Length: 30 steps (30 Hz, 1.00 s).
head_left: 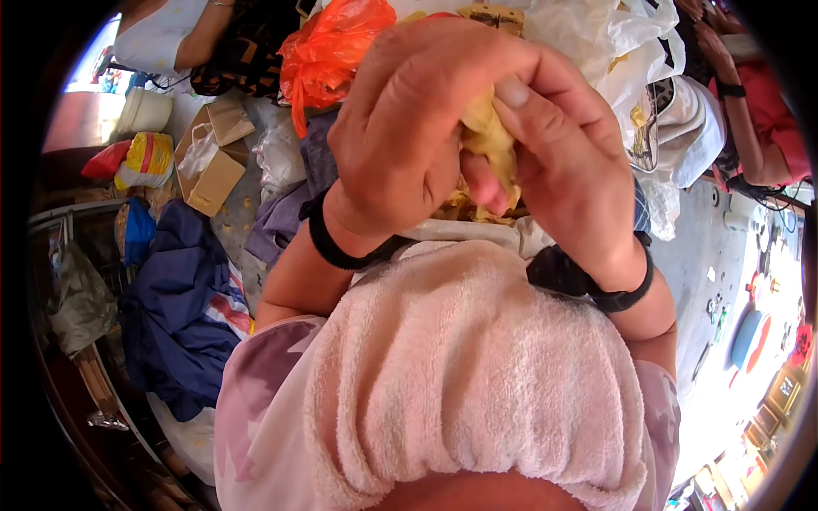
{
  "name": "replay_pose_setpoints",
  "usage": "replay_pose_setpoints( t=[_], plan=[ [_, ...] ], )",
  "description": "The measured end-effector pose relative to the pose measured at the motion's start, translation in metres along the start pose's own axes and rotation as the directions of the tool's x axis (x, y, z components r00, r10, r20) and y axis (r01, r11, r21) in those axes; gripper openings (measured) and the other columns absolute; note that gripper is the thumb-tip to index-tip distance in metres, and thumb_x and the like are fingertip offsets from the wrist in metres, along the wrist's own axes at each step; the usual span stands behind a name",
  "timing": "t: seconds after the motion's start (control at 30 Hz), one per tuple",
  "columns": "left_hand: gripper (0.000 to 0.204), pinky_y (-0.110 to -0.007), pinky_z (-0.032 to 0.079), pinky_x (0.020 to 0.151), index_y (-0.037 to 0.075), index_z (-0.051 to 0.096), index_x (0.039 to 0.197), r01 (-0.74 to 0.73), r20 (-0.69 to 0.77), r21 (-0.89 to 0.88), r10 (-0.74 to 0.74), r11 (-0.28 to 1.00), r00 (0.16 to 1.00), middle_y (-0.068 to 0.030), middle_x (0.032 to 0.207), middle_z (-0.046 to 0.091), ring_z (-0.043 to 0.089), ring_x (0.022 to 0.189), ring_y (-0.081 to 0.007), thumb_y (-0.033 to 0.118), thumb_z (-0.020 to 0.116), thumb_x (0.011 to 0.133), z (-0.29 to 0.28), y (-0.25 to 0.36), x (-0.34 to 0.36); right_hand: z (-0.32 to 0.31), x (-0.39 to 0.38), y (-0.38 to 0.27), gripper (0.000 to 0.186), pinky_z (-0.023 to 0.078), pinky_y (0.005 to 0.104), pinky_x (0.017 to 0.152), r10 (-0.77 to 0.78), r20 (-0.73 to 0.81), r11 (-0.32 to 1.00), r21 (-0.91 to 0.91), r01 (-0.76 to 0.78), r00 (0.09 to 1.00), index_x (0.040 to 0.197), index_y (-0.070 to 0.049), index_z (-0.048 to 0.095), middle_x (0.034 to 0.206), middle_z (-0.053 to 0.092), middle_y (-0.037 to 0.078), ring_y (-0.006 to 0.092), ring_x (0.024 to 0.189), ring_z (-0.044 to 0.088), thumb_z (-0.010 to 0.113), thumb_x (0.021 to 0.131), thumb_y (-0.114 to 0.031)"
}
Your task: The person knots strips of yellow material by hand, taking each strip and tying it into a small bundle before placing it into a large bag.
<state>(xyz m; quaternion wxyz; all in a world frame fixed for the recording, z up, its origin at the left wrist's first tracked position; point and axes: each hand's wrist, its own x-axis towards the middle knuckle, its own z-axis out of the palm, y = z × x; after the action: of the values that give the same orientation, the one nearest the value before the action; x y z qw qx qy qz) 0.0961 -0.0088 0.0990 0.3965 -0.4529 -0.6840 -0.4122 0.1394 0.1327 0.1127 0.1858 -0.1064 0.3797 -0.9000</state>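
A blue cloth (175, 315) lies far left beside a folded cardboard box (213, 157); an orange plastic bag (328, 55) sits behind. At centre, the left hand (400, 136) and right hand (567, 162) both pinch 1 yellow fibrous clump (487, 136), held close above a pink towel (477, 375). Working it well likely means small, even pulls with fingertips close together.

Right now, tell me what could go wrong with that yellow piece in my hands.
1. The yellow piece is pinched between the left hand and right hand; it looks thin and may tear.
2. Bits could drop onto the pink towel below.
3. The hands hide most of it, so slips are hard to spot.
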Motion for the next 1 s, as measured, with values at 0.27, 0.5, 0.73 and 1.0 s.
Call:
replay_pose_setpoints(
  t=[0.27, 0.5, 0.73, 1.0],
  plan=[
    [0.018, -0.020, 0.045, 0.071, -0.001, 0.052, 0.103, 0.733, 0.374, -0.540, -0.663, 0.413, 0.649, -0.0010, 0.090, 0.058, 0.054, 0.085, -0.0046, -0.003, 0.047, 0.087, -0.001, 0.002, -0.021, -0.033, 0.000, 0.008, 0.018, 0.045, 0.0361, 0.048, -0.436, 0.306, -0.142, -0.952, 0.271, 0.846, 0.085, -0.002, 0.056, 0.066, 0.058, 0.013, 0.0294, 0.056, 0.058, 0.061, 0.084, -0.019],
    [0.021, -0.021, 0.044, 0.078, -0.002, 0.048, 0.111, 0.674, 0.394, -0.647, -0.600, 0.357, 0.696, -0.0047, 0.097, 0.056, 0.055, 0.089, -0.0089, 0.002, 0.050, 0.090, 0.008, -0.001, -0.035, -0.042, -0.007, 0.008, 0.020, 0.046, 0.0224, 0.058, -0.367, 0.115, 0.542, -0.780, 0.312, 0.923, 0.099, 0.002, 0.061, 0.077, 0.063, 0.004, 0.0112, 0.063, 0.057, 0.063, 0.084, -0.011],
    [0.010, -0.022, 0.047, 0.062, -0.002, 0.058, 0.096, 0.662, 0.153, -0.243, -0.646, 0.709, 0.748, -0.0064, 0.078, 0.063, 0.058, 0.068, -0.0087, 0.005, 0.053, 0.090, 0.017, 0.007, -0.049, -0.045, -0.008, 0.019, 0.014, 0.036, 0.0153, 0.048, -0.094, -0.084, 0.881, -0.472, 0.044, 0.992, 0.097, -0.002, 0.060, 0.071, 0.058, -0.001, 0.0013, 0.058, 0.047, 0.059, 0.089, -0.014],
    [0.018, -0.028, 0.041, 0.050, -0.001, 0.057, 0.093, 0.709, 0.493, 0.031, -0.627, 0.705, 0.602, -0.0123, 0.062, 0.052, 0.054, 0.054, -0.0160, 0.017, 0.059, 0.087, 0.013, 0.004, -0.047, -0.065, -0.001, 0.023, 0.012, 0.032, 0.0150, 0.043, -0.098, -0.286, 0.859, -0.507, -0.064, 0.953, 0.096, -0.007, 0.054, 0.059, 0.052, -0.002, 0.0007, 0.051, 0.043, 0.059, 0.089, -0.014]
  ],
)
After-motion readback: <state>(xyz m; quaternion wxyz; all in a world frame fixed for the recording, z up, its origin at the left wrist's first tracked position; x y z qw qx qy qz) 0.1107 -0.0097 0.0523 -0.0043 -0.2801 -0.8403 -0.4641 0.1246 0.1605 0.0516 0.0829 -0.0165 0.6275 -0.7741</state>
